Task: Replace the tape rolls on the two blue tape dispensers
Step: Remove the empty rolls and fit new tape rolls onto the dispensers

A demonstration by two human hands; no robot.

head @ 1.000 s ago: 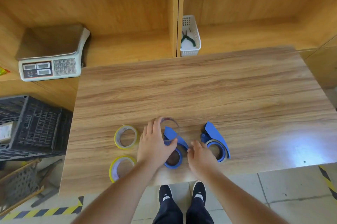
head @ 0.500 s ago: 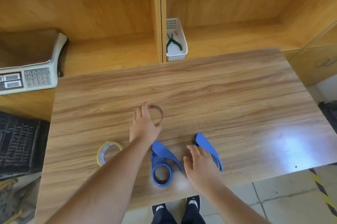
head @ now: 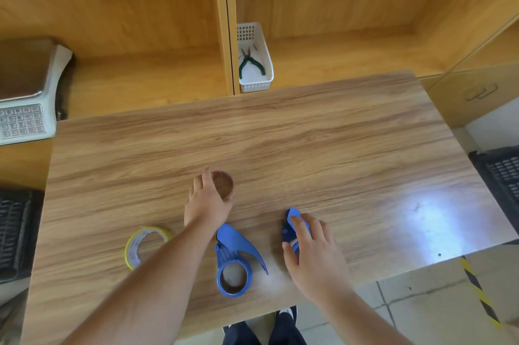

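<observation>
We stand at the near edge of the wooden table [head: 309, 148], its far half bare, so there is room to set spent parts apart from the fresh stock. Our left hand [head: 206, 204] reaches toward twelve o'clock and holds the nearly spent tape roll [head: 224, 184], thin and see-through, fingers curled around its rim at the table surface; we judge it is being parked away from the working area. At eight o'clock the yellow-rimmed new tape roll [head: 143, 243] waits just beside our forearm. Right in front of us lies the emptied blue dispenser [head: 234, 263], its ring bare and ready for a refill. At four o'clock our right hand [head: 311, 252] rests over the second blue dispenser [head: 292, 225], fingers spread and draped on it, its grip not yet closed.
</observation>
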